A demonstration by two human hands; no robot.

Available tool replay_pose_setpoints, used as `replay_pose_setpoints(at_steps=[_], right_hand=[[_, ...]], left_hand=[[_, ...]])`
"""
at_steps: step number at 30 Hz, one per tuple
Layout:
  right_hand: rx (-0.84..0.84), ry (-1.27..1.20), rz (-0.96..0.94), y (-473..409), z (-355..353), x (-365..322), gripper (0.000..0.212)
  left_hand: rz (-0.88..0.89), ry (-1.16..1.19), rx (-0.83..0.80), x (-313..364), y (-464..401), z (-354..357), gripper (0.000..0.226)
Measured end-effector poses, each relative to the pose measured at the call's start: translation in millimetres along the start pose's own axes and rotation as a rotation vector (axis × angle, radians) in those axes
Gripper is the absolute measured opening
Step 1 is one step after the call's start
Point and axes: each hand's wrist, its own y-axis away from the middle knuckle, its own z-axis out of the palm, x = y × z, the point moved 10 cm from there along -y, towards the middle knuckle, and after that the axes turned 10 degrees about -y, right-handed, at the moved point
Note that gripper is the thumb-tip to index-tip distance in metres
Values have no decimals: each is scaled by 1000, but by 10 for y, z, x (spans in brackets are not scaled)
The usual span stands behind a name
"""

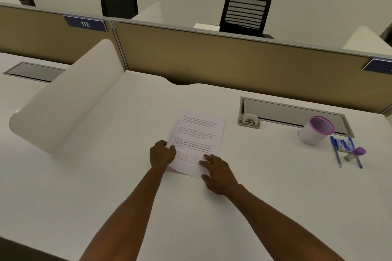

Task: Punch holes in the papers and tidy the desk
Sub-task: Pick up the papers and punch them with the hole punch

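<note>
Your two bare hands rest on a printed stack of papers (198, 140) lying flat on the white desk (148, 207), directly ahead of you. Your left hand (161, 153) sits at the stack's left edge with its fingers curled against that edge; whether it pinches the sheets or only steadies them, you cannot tell from here. Your right hand (218, 172) lies on the near right corner, fingers fairly straight and pressing down on the page. The hands are apart, with the lower part of the sheet between them.

No holes show along any edge of the papers, so the punching looks not yet done. The hole punch (249, 121), a small pale grey one, sits beyond your right hand and a little to its right, just in front of a cable tray set into the desk, and nothing touches it.

Farther to the right of your right hand, well apart from the papers, stands a white cup with a pink rim (317, 130). Just beside it, on the side nearer you, lie loose blue pens (336, 152) and some small stationery pieces, one with a purple cap; what these are exactly is too small to tell. They lie outside the cup, so the tidying also appears to remain.

As a judgement, you are near the start: the sheets are being squared up, and both punching and clearing away are left.
</note>
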Motion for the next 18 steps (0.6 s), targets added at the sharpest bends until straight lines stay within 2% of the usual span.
replay_pose_setpoints(at_steps=[3, 10, 13, 16, 18], right_hand=[[-1, -2, 1, 2, -5, -8, 56], [23, -60, -11, -53, -101, -46, 48], [172, -209, -43, -141, -415, -125, 43], [349, -306, 11, -294, -864, -86, 39], [388, -331, 60, -439, -1115, -41, 40]], left_hand=[[75, -2, -14, 88, 110, 56, 31], [95, 163, 56, 19, 237, -14, 32], [81, 265, 74, -34, 293, -61, 31], [44, 368, 65, -146, 336, -92, 33], [0, 445, 15, -233, 363, -75, 35]])
